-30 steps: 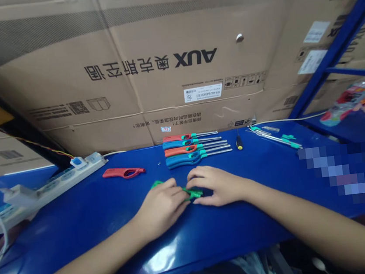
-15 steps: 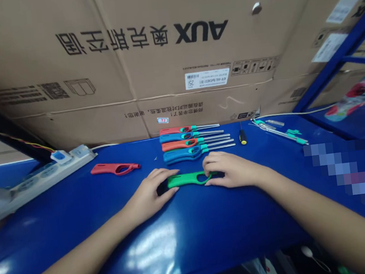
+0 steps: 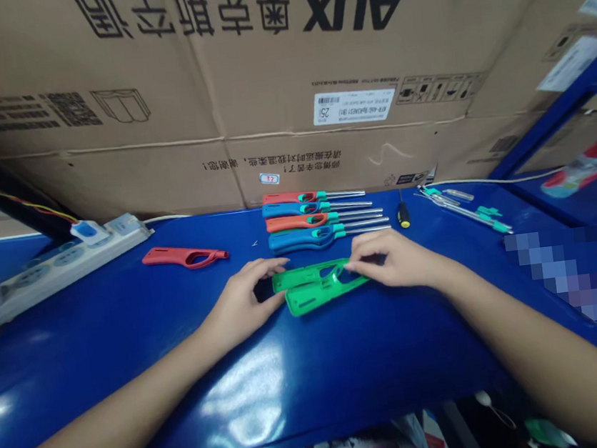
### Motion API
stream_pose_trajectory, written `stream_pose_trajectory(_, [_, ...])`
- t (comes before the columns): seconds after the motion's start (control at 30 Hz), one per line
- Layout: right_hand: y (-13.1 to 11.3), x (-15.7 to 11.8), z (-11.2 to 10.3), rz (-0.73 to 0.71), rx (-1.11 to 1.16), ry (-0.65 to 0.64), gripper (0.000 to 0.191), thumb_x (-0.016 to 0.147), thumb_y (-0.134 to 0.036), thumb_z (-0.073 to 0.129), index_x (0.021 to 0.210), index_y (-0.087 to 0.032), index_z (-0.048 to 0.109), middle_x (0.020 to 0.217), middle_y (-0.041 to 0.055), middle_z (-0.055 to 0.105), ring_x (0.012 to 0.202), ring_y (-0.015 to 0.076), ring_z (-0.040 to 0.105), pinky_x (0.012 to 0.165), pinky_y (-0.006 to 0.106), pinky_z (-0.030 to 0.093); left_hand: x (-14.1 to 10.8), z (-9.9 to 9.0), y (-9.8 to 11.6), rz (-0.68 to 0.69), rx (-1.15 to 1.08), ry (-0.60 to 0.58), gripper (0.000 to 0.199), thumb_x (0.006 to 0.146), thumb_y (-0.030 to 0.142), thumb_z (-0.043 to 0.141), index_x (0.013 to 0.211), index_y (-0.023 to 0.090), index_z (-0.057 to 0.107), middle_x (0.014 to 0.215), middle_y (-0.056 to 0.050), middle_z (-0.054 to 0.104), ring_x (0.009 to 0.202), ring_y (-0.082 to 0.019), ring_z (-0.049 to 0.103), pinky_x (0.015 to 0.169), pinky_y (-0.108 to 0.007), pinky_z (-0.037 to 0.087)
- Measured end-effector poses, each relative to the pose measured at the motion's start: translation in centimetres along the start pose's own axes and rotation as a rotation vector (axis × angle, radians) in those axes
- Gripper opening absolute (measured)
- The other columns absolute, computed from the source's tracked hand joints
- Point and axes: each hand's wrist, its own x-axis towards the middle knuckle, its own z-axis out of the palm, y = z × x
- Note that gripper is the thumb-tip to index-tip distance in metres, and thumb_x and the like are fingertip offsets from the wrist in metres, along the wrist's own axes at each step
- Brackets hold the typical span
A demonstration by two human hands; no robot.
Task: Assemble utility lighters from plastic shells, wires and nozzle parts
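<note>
A green lighter casing lies apart in two halves in front of me. The rear half [image 3: 298, 277] shows its inner side, its left end between the thumb and fingers of my left hand [image 3: 242, 296]. Nearer to me, the front half [image 3: 315, 298] is turned outer side up and slants across it. My right hand [image 3: 393, 259] pinches the casing at its right end, beside the trigger opening, and its fingers hide that end. Beyond them lie several assembled red and blue stick lighters [image 3: 300, 239] in a stack of rows, metal tubes pointing right.
A red lighter casing [image 3: 184, 256] lies to the left, near a white power strip [image 3: 61, 269]. At the right are a small black-and-yellow screwdriver [image 3: 403, 215] and metal rods with teal parts [image 3: 464, 210]. A large cardboard box [image 3: 263, 98] stands behind the blue tabletop [image 3: 190, 409].
The green casing, closed together before, is now in two halves. My right hand has turned the front half toward me, while my left hand stays at the left end. The view has tilted down slightly.
</note>
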Motion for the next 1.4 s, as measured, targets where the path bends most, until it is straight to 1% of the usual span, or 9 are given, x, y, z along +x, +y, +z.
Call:
stream_pose_trajectory(0.1, [-0.7,-0.2,0.2,0.028,-0.088,-0.252,0.029,0.093,-0.026,0.063,0.066,-0.017,0.060,0.068,-0.0022,0.056,0.059,0.0090,0.050,0.057,0.024,0.036,0.1,0.1,-0.2,-0.006,-0.009,0.005,0.042,0.088,0.033,0.071,0.128,0.024,0.063,0.114,-0.006,0.069,0.102,-0.021,0.065,0.094,-0.039,0.054])
stream_pose_trajectory(0.23, [-1.0,0.0,0.7,0.057,-0.178,-0.290,0.037,0.093,-0.036,0.064,0.062,-0.018,0.053,0.066,-0.0030,0.054,0.059,0.0093,0.047,0.057,0.025,0.030,0.3,0.0,0.0,0.021,0.010,-0.005,0.040,0.091,0.038,0.069,0.128,0.024,0.063,0.120,-0.007,0.066,0.108,-0.023,0.063,0.097,-0.040,0.052])
stream_pose_trajectory(0.37, [0.6,0.1,-0.8,0.299,-0.367,-0.088,0.038,0.093,-0.050,0.060,0.069,-0.021,0.062,0.076,-0.0008,0.064,0.070,0.0123,0.057,0.067,0.025,0.040,0.2,-0.3,0.9,0.111,0.104,0.015,0.032,0.095,0.036,0.063,0.125,0.023,0.064,0.123,-0.007,0.064,0.116,-0.024,0.059,0.103,-0.041,0.048])
stream_pose_trajectory(0.53, [5.2,-1.5,-5.3,0.760,-0.640,0.272,0.022,0.095,-0.029,0.050,0.104,-0.018,0.067,0.114,0.0142,0.066,0.110,0.0285,0.060,0.090,0.038,0.045,-0.1,-0.7,2.1,0.271,0.189,-0.072,0.031,0.093,0.030,0.064,0.124,0.024,0.064,0.121,-0.007,0.065,0.116,-0.024,0.056,0.102,-0.040,0.046])
stream_pose_trajectory(0.67, [8.7,-4.0,-7.8,1.164,-0.740,0.376,0.035,0.084,-0.021,0.059,0.118,-0.011,0.064,0.124,0.0254,0.059,0.119,0.0407,0.055,0.093,0.051,0.046,-0.5,-0.8,2.4,0.294,0.234,-0.194,0.036,0.093,0.026,0.059,0.128,0.025,0.061,0.122,-0.006,0.068,0.114,-0.025,0.059,0.099,-0.042,0.045])
stream_pose_trajectory(0.77, [10.4,-5.3,-8.4,1.335,-0.738,0.366,0.041,0.078,-0.020,0.065,0.118,-0.013,0.064,0.119,0.0231,0.060,0.113,0.0394,0.058,0.089,0.053,0.049,-0.6,-1.0,2.4,0.264,0.244,-0.198,0.037,0.092,0.024,0.057,0.129,0.025,0.060,0.125,-0.007,0.068,0.115,-0.025,0.061,0.100,-0.043,0.045])
stream_pose_trajectory(0.9, [11.8,-5.9,-8.5,1.394,-0.729,0.359,0.040,0.074,-0.020,0.067,0.114,-0.017,0.066,0.113,0.0185,0.062,0.106,0.0341,0.061,0.087,0.048,0.050,-0.6,-1.3,2.2,0.254,0.261,-0.178,0.042,0.089,0.019,0.053,0.130,0.023,0.060,0.128,-0.008,0.066,0.117,-0.026,0.061,0.100,-0.042,0.046])
stream_pose_trajectory(1.2, [12.5,-6.5,-8.6,1.406,-0.707,0.446,0.018,0.078,-0.024,0.064,0.094,-0.018,0.069,0.110,0.0194,0.063,0.112,0.0371,0.057,0.092,0.055,0.046,-0.4,-1.5,1.7,0.214,0.312,-0.198,0.049,0.085,0.014,0.049,0.131,0.021,0.060,0.124,-0.008,0.066,0.113,-0.027,0.061,0.099,-0.043,0.047])
stream_pose_trajectory(1.4, [11.5,-5.9,-8.7,1.283,-0.623,0.523,0.021,0.084,-0.022,0.058,0.105,-0.018,0.062,0.099,0.0161,0.068,0.096,0.0307,0.064,0.085,0.043,0.049,-0.4,-1.5,1.4,0.185,0.327,-0.177,0.046,0.085,0.009,0.044,0.127,0.018,0.062,0.117,-0.009,0.067,0.106,-0.026,0.061,0.094,-0.044,0.049])
